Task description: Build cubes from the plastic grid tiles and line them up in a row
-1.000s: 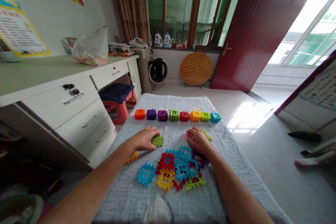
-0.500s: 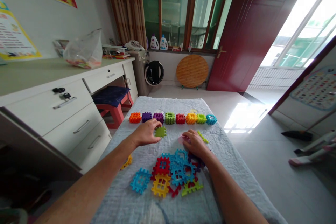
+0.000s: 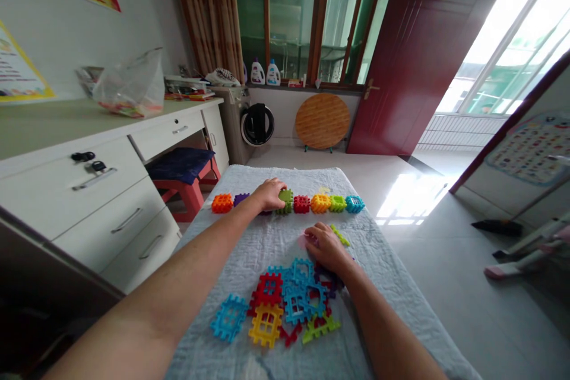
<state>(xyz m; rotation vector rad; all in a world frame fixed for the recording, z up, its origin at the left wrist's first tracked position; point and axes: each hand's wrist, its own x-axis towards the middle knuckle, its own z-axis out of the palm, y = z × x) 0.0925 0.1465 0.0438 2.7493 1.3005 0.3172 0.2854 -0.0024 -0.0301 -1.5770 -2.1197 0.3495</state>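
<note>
My left hand [image 3: 268, 195] reaches to the row of interlocking plastic blocks. Its fingers close on a green panel piece [image 3: 285, 196] against the green stack in that row. Orange [image 3: 222, 203], red [image 3: 301, 204], yellow [image 3: 320, 203], lime [image 3: 337, 203] and blue [image 3: 355, 204] stacks flank it; my left hand and forearm partly cover the purple ones. My right hand [image 3: 327, 244] rests on the cloth, fingers loosely spread beside a pink patch. A lime strip [image 3: 341, 236] lies just beyond it. Nearer me are loose blue [image 3: 295, 303], red [image 3: 269, 288] and yellow [image 3: 266, 325] panels.
A pale blue cloth [image 3: 249, 362] covers the table. To the left stand a white desk [image 3: 111, 130] with a plastic bag [image 3: 133, 86] and a red stool [image 3: 189, 196]. Beyond are a washing machine [image 3: 238, 124], a round wooden board [image 3: 323, 120] and a red door [image 3: 414, 59].
My left hand has moved forward and right, carrying the green panel from the cloth in front of the row to the green stack. My right hand stays nearly still; the view has shifted slightly.
</note>
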